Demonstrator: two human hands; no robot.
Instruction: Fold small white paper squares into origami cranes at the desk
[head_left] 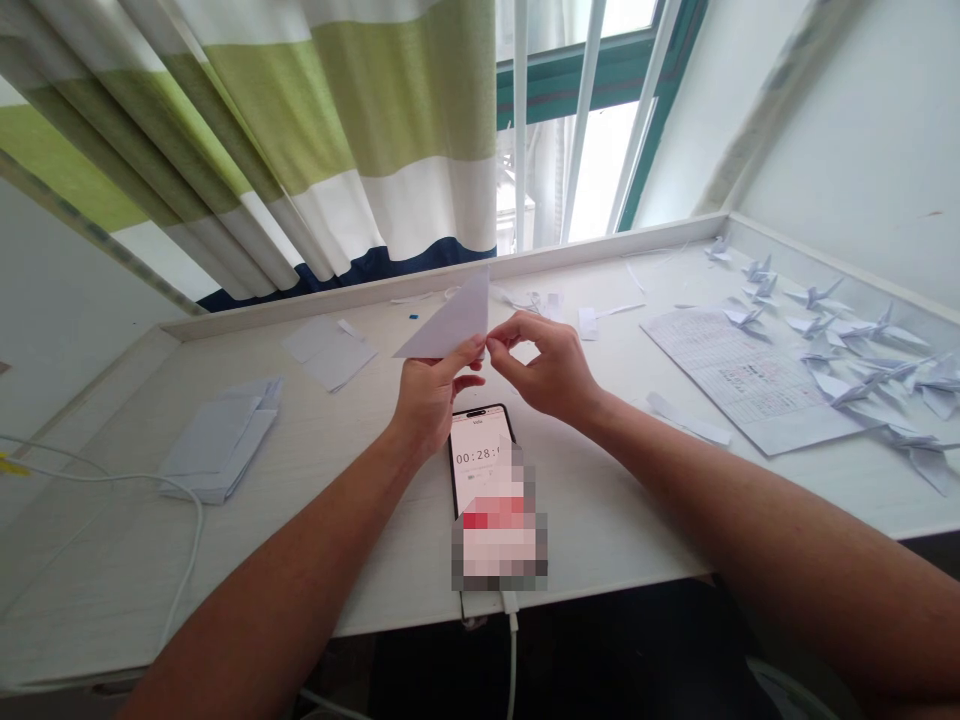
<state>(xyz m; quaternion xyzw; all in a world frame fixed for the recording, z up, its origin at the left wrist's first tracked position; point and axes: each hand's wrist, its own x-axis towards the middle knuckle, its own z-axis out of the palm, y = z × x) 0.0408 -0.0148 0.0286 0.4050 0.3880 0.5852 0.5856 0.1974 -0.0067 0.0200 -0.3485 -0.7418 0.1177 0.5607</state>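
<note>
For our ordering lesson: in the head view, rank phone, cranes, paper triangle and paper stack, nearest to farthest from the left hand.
1. Paper triangle, in the left hand.
2. Phone, just below.
3. Paper stack, left.
4. Cranes, far right.

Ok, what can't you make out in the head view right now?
- Triangular folded paper, head view: lower edge partly hidden by the left hand.
- Phone, head view: lower screen hidden by pixelation.
- Ruled sheet, head view: writing too small to read.
- Rightmost paper crane, head view: too blurred for its folds.
</note>
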